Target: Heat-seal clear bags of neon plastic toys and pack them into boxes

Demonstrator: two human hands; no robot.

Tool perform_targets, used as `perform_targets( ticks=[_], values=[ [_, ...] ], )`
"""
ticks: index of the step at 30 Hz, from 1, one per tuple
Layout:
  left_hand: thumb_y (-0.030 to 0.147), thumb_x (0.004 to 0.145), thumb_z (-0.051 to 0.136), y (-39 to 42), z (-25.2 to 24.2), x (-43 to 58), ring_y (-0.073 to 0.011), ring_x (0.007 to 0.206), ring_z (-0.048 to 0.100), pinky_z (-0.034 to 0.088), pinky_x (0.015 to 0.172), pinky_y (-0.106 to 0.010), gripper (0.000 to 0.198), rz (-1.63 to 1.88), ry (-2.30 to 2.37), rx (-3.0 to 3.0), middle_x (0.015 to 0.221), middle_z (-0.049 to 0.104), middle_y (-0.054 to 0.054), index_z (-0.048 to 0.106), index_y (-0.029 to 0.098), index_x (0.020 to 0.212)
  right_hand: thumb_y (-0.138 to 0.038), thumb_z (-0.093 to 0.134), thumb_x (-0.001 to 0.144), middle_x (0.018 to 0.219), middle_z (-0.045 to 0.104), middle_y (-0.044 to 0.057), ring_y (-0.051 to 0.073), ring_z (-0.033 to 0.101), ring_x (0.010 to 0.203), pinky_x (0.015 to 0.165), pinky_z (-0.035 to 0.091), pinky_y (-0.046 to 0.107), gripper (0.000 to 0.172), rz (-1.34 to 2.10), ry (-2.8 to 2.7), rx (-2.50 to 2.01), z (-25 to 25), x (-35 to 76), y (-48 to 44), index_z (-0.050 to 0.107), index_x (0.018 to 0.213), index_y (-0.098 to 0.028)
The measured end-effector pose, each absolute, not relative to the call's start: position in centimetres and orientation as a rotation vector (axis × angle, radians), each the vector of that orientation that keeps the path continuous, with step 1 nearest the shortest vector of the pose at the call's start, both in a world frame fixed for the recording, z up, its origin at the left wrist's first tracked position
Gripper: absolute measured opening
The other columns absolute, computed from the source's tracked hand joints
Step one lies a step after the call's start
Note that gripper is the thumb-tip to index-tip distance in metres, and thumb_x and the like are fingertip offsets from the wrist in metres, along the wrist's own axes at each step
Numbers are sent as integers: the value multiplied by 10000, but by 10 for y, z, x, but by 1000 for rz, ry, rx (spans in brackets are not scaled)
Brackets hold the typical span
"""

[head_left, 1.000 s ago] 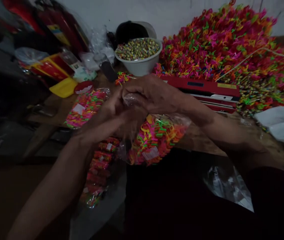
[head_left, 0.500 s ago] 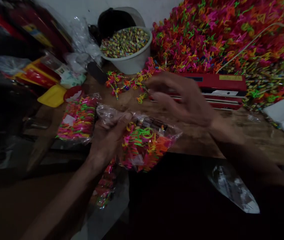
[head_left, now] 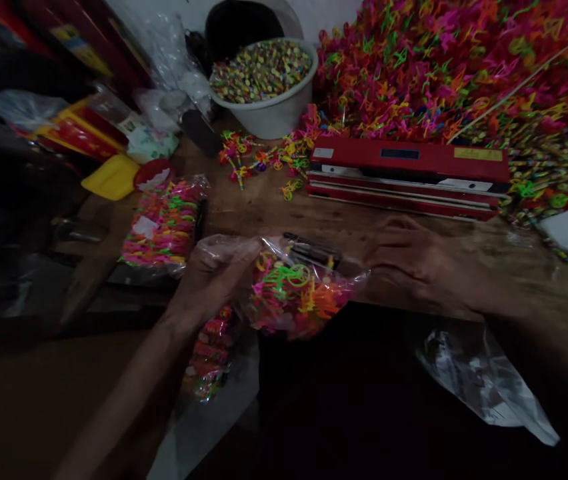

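Observation:
A clear plastic bag (head_left: 289, 300) full of small pink, orange, yellow and green plastic toys hangs over the table's front edge, with dark sticks along its upper side. My left hand (head_left: 221, 273) is closed around the gathered left end of this bag. At the bag's right corner, my right hand (head_left: 409, 260) has its fingers curled in and touching the plastic; their tips are blurred. A packed bag of similar toys (head_left: 161, 223) lies on the table left of my left hand. Below that wrist, another filled bag (head_left: 211, 353) shows in part.
Behind my right hand stands a long red bag sealer (head_left: 409, 170). A white tub (head_left: 269, 117) of short patterned sticks sits further back, beside a large heap of bright toys (head_left: 444, 73). A yellow scoop (head_left: 109, 178) lies left. Clear plastic (head_left: 484, 380) rests low on the right.
My right hand has come down from in front of the sealer to the bag's right corner, its fingers now curled. My left hand still grips the bag. The view has shifted slightly.

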State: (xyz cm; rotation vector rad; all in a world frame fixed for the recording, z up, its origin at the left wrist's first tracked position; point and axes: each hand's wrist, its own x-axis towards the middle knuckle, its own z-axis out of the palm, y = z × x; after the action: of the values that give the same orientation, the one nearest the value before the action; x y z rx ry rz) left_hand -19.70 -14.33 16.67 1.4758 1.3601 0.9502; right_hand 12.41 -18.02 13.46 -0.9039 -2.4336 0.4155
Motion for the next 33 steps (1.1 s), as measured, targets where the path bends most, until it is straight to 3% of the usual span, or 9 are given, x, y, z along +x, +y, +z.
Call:
perform_targets(
  ticks=[4,10,14,16,19,23,26,30,33],
  values=[
    [570,852,795,-151,151,-212,-153,699,596,522,682,-259,405,984,1410,1572,754,719,-52,804,176,757,-93,477,1001,993,720,93,228,687,957,865,525,398,194,429,-2242,-958,146,119,-188,642,1000,-197],
    [477,925,755,-180,136,-195,-200,848,707,604,833,-292,244,1292,1397,1548,877,760,-21,820,262,831,-64,487,937,1035,695,114,254,663,1036,874,537,411,203,548,-2189,-1016,149,116,-194,621,988,-208],
    [390,923,766,-192,155,-174,-205,938,735,609,951,-297,267,1369,1416,1580,808,736,12,759,265,687,-193,556,984,1060,712,100,216,666,963,824,543,365,78,940,-2033,-1077,160,121,-181,620,1027,-197],
    [394,916,773,-193,165,-167,-217,952,740,617,961,-315,277,1365,1420,1568,796,737,13,755,256,676,-342,602,1012,1020,711,75,183,656,861,715,522,311,191,1033,-1956,-1103,171,116,-172,612,1120,-186],
    [386,919,769,-190,173,-163,-206,899,741,633,913,-316,194,1438,1461,1557,847,768,16,811,251,787,-397,696,965,1040,720,81,175,651,849,703,486,291,352,947,-2170,-1146,184,98,-159,600,1203,-155],
    [320,884,807,-183,175,-165,-200,887,759,647,895,-311,80,1483,1428,1577,863,784,25,840,279,825,-212,584,964,893,717,105,169,572,672,606,340,319,106,592,-2532,-1395,189,72,-139,656,1002,-143],
    [307,849,841,-176,177,-169,-209,895,778,664,902,-333,18,1495,1370,1566,887,801,16,854,293,848,-171,548,971,793,690,101,156,500,598,586,275,332,176,388,-2599,-1414,194,65,-125,661,836,-160],
    [299,785,888,-167,179,-178,-205,854,784,676,839,-313,52,1517,1362,1485,870,809,-1,851,275,813,-243,583,1012,828,690,79,157,521,647,609,293,318,190,401,-2584,-1371,207,64,-115,682,869,-169],
    [300,769,897,-161,177,-180,-199,871,782,666,840,-291,95,1500,1338,1376,909,817,-21,858,252,841,-261,540,1014,702,595,31,150,459,616,600,279,311,229,351,-2458,-1295,207,66,-113,651,830,-182]
  ],
)
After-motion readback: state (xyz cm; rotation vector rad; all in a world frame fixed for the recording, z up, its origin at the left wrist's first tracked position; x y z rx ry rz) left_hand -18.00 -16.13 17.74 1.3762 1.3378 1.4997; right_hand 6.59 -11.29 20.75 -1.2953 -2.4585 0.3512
